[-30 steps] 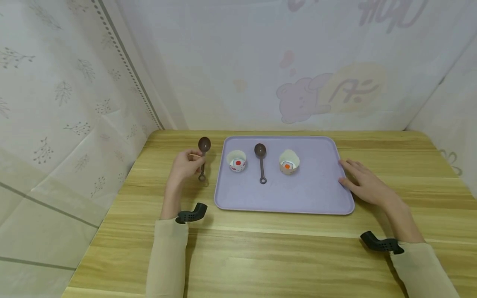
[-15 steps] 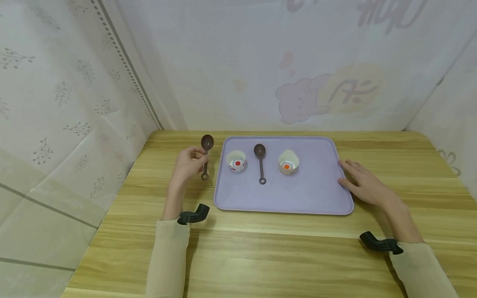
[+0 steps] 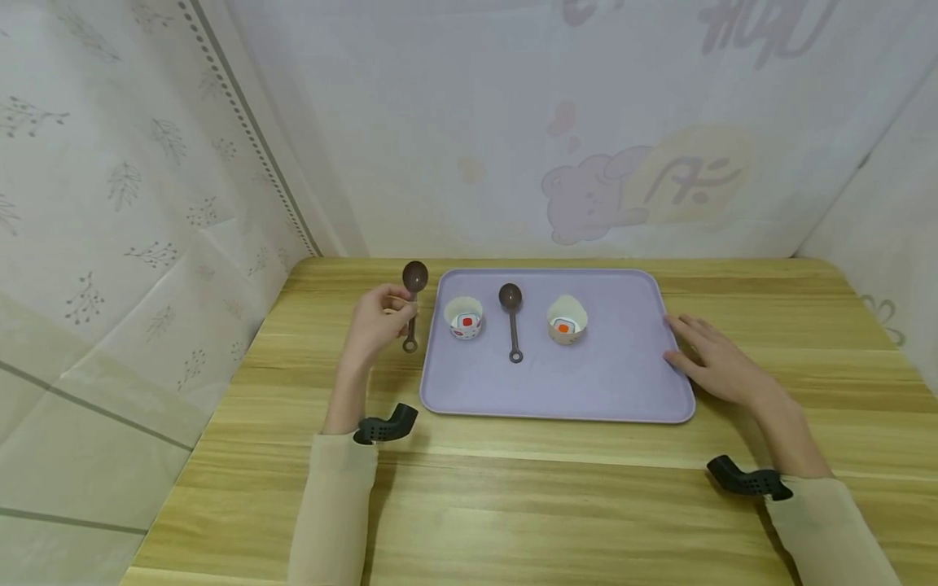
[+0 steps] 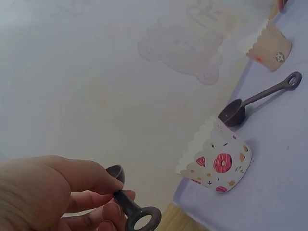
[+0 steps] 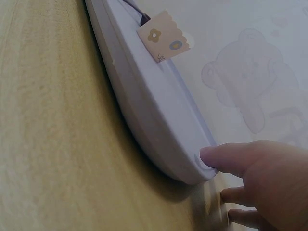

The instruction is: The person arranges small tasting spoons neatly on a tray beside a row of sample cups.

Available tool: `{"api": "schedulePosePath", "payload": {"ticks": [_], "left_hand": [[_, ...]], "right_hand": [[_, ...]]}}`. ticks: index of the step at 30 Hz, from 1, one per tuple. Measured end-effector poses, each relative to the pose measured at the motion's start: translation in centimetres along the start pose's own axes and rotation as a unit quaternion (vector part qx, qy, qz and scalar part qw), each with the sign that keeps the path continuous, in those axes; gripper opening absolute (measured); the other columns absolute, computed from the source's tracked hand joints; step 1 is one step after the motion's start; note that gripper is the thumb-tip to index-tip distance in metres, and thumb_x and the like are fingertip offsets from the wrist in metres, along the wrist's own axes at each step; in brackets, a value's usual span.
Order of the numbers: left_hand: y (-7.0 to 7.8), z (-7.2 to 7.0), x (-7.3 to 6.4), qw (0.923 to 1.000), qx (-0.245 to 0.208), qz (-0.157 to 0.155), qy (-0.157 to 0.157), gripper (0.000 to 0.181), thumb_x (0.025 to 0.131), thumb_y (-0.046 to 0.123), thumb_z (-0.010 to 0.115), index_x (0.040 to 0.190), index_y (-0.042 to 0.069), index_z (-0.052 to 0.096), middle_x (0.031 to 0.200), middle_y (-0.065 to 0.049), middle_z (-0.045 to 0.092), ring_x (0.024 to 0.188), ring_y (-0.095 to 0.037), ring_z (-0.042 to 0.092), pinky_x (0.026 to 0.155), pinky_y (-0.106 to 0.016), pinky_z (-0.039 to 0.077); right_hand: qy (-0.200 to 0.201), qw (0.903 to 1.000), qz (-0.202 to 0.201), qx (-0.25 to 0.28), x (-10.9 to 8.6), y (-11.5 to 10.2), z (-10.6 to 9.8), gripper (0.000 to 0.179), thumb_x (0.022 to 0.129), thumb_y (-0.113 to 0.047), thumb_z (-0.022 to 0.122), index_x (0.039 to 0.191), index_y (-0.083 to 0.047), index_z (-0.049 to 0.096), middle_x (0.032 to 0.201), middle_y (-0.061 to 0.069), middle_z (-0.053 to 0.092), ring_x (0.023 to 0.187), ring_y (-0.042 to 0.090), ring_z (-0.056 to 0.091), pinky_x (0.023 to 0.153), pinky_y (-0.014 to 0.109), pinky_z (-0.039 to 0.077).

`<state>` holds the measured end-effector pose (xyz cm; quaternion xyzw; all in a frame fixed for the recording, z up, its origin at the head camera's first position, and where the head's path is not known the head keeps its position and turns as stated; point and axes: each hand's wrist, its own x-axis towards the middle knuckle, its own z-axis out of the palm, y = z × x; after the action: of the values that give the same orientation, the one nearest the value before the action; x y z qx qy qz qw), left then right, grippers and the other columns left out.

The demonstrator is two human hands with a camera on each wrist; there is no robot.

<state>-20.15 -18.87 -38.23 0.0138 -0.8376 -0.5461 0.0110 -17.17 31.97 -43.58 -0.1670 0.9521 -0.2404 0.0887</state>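
Observation:
Between thumb and fingers, my left hand (image 3: 375, 321) pinches a brown measuring spoon (image 3: 414, 277) by its handle, bowl toward the back. It hangs just left of a lilac tray (image 3: 615, 382). On the tray a second brown measuring spoon (image 3: 510, 298) lies between two paper baking cups. The left cup (image 4: 222, 161) has a doughnut print; the right cup (image 3: 567, 311) is beige. Each cup shows a small square picture inside, one with a red middle, the other orange. My right hand (image 3: 718, 362) rests at the tray's right edge, thumb on the rim (image 5: 207, 166) and fingers extended.
A wooden table (image 3: 513, 505) carries the tray. Behind it hangs a pale curtain (image 3: 440, 122) with a bear print, and a leaf-patterned curtain (image 3: 124, 244) stands along the left side. Each wrist wears a black camera mount (image 3: 384, 425).
My left hand has moved slightly right and toward the back with the measuring spoon, nearing the tray's left edge. The right hand stays at the tray's right edge.

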Motion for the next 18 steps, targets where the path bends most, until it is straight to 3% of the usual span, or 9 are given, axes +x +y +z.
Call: {"api": "schedulePosePath", "payload": {"ticks": [18], "left_hand": [[1.5,1.1,-0.5,0.9995,-0.005,0.018,-0.024,0.021,0.094,0.005,0.064,0.113,-0.005,0.061,0.089,-0.015,0.065,0.064,-0.024,0.06,0.061,-0.027,0.053]], "right_hand": [[0.005,1.0,-0.005,0.005,0.0,0.0,0.0,0.071,0.105,-0.037,0.054,0.157,0.001,0.025,0.158,0.038,0.015,0.145,0.058,0.01,0.111,0.073,0.014]]}}
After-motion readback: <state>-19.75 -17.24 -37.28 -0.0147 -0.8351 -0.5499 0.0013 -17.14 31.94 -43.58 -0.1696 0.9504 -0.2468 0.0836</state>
